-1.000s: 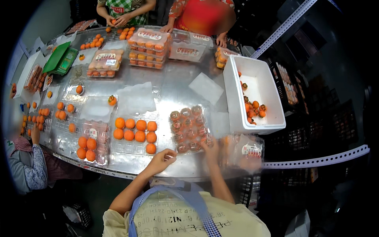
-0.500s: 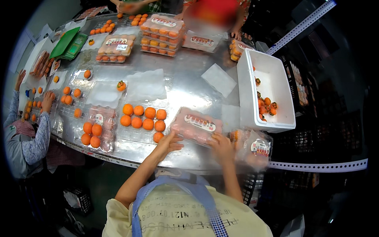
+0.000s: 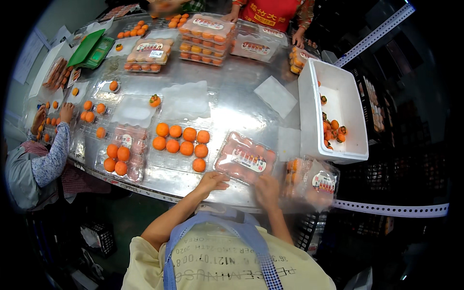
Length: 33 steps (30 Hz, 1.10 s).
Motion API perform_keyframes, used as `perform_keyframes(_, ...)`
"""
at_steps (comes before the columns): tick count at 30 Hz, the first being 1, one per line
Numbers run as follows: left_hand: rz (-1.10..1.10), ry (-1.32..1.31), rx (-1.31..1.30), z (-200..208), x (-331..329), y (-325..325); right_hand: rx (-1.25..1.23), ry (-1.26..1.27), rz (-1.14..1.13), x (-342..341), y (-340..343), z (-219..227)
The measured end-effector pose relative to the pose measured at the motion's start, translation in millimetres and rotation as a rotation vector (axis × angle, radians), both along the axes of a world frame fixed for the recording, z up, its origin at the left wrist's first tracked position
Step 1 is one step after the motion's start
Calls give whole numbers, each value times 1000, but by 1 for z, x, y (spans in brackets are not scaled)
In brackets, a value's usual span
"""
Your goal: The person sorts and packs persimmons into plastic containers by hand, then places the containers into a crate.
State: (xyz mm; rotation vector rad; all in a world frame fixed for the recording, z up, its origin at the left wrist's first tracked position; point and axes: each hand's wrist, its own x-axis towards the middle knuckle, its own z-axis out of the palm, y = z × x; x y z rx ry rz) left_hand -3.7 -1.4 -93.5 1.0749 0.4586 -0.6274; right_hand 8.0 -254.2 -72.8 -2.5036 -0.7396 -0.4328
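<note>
In front of me a clear plastic clamshell box [image 3: 245, 158] of orange fruit lies on the metal table, with white padding and a printed oval label under its lid. Against its front right edge my right hand [image 3: 267, 192] is closed, fingers curled on the rim and slightly blurred. My left hand [image 3: 212, 184] is at the front left corner with fingers stretched out and apart, holding nothing. Left of the box, an open tray [image 3: 166, 166] holds two rows of persimmons [image 3: 186, 148], with one more in front. At the right, another packed clamshell [image 3: 314, 182] lies near the table edge.
A white foam box [image 3: 308, 108] with several persimmons stands at the right. White paper sheets [image 3: 275, 96] lie on the metal table [image 3: 232, 101]. Stacked fruit boxes [image 3: 205, 41] and a green scale [image 3: 96, 53] are farther back. Co-workers stand left [image 3: 46, 154] and opposite [image 3: 270, 14].
The clamshell in front of me has turned slightly, and its lid looks clearer. My right hand has shifted down along its front edge. The whole view has moved a little.
</note>
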Motion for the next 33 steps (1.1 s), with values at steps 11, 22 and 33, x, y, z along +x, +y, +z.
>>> perform_keyframes(11, 27, -41, 3, -29, -4, -4, 13, 140, 8, -4, 4, 13)
perform_keyframes(22, 138, -126, 25, -50, -8, -7, -3, 35, 181, 25, 101, 14)
perform_keyframes(33, -75, -428, -16, -76, -4, -29, 53, 114, 72, 90, 75, 33)
